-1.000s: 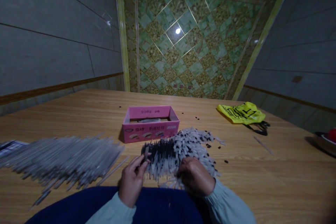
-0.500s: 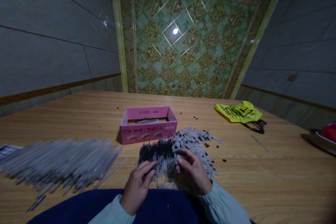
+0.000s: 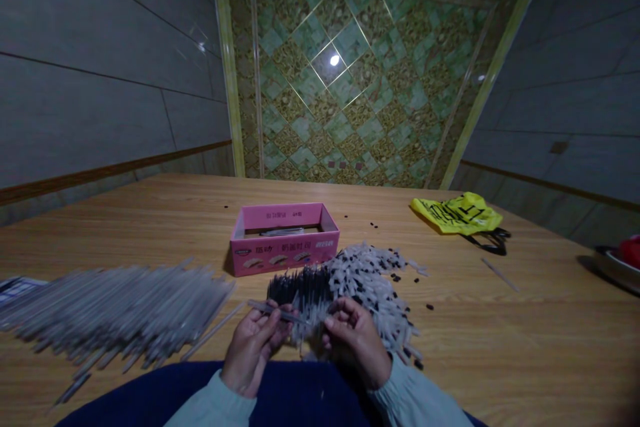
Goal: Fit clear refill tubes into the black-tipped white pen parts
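My left hand (image 3: 253, 349) is closed on a thin translucent tube (image 3: 277, 311) that looks like a pen barrel, tilted with its right end lower. My right hand (image 3: 359, 337) has its thumb and fingers pinched close to that end; what they hold, if anything, is too small to make out. Just beyond both hands lies a bundle of dark-tipped thin sticks (image 3: 301, 284). A heap of small whitish pieces with black bits (image 3: 373, 273) spreads beyond and beside my right hand. On the left lies a broad pile of long clear tubes (image 3: 125, 310).
A pink box (image 3: 285, 259) with some thin sticks inside stands behind the bundle. Toward the right are a yellow bag (image 3: 457, 213) with black print, a lone tube (image 3: 500, 274) and a bowl-like container (image 3: 620, 267) holding something red. Small black bits dot the wooden table (image 3: 500, 347).
My left hand has turned and moved slightly left, bringing the translucent tube into clear view. My right hand has shifted slightly lower and left, its fingers toward the tube's end.
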The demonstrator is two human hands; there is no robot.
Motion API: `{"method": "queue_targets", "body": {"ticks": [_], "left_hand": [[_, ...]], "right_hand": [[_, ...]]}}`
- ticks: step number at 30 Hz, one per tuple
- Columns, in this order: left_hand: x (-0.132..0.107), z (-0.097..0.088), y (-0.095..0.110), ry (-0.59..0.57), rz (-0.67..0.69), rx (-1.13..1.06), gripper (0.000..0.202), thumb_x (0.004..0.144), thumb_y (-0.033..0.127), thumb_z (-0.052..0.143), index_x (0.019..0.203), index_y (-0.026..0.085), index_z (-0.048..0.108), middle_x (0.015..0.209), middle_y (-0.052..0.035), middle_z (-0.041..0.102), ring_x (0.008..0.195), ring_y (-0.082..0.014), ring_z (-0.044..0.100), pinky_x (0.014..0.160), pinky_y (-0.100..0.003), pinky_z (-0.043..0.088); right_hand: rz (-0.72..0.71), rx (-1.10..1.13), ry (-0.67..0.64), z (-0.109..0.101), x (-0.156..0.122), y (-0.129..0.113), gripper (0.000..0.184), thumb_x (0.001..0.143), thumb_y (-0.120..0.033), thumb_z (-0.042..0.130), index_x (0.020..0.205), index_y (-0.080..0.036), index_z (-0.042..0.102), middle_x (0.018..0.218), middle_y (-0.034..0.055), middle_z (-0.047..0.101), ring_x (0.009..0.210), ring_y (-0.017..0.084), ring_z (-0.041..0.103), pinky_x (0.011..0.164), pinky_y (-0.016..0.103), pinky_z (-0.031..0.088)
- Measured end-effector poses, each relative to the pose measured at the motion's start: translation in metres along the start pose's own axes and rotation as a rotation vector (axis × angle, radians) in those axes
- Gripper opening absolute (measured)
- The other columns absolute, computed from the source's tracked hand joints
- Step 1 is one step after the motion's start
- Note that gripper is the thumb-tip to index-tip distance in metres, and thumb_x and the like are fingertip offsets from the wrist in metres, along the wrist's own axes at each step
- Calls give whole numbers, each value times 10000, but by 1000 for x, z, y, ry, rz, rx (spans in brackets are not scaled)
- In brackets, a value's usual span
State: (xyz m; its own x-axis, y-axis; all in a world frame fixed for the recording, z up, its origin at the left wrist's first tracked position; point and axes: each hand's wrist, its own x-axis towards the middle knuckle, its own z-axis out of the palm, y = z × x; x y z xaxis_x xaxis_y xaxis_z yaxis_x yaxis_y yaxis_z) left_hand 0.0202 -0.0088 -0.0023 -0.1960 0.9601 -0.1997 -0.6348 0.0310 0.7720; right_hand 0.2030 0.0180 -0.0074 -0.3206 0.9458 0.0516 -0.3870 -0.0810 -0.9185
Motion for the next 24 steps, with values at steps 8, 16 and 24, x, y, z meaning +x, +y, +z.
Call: {"method": "queue_targets", "body": {"ticks": [8,16,24], "left_hand": [[1,-1,-1,47,32,-8,317,604,113,768,823,140,540,837,-106,719,766,-201,695,650,-263,571],[2,0,-3,30,21,-2,358,555,180,809,801,143,552,807,-95,721,727,-189,693,639,-260,566],[-3,6,-5,47,16,63,386,535,229,819,790,136,544,712,-73,719,622,-159,676,579,-241,552]], "right_hand": [[15,-44,-20,2,-2,0,386,630,-363,774,802,-158,497,569,-38,584,472,120,591,464,240,477],[-44,-203,-12,3,-1,3,348,652,-378,745,784,-157,510,583,-41,551,477,123,583,459,221,436],[-185,-467,67,7,-6,4,191,697,-286,692,791,-183,562,630,-39,524,558,107,506,509,202,386]]}}
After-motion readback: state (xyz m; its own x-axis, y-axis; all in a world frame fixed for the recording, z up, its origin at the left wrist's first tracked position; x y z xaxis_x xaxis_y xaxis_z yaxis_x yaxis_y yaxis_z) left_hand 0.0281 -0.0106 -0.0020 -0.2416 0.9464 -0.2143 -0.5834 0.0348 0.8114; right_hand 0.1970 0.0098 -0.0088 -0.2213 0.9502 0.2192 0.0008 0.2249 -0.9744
